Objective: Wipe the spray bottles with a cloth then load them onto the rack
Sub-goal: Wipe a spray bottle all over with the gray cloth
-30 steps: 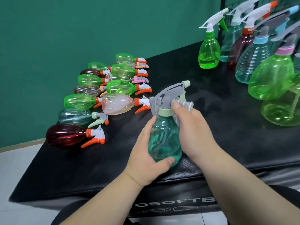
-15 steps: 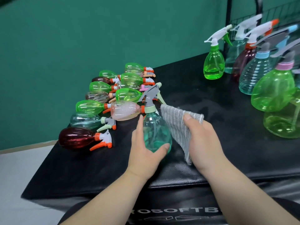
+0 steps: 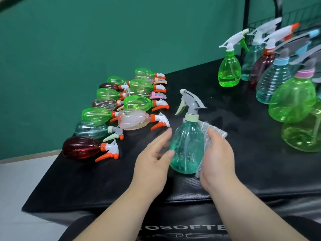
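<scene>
Teal bottle (image 3: 187,146) upright on worktop (image 3: 243,162), mid-wipe. Your right hand (image 3: 217,153) curls its grip over the cloth (image 3: 211,130), pressing it to the bottle's side. Left hand (image 3: 152,160) grip spread, thumb touching. Lying bottles (image 3: 137,103) likely unwiped; upright ones (image 3: 229,70) sit near the rack (image 3: 305,13), seemingly unloaded.

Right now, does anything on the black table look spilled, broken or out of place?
Nothing stands out. The bottles at the left lie on their sides, but in tidy rows; the teal bottle stands upright; no liquid shows on the table.
</scene>
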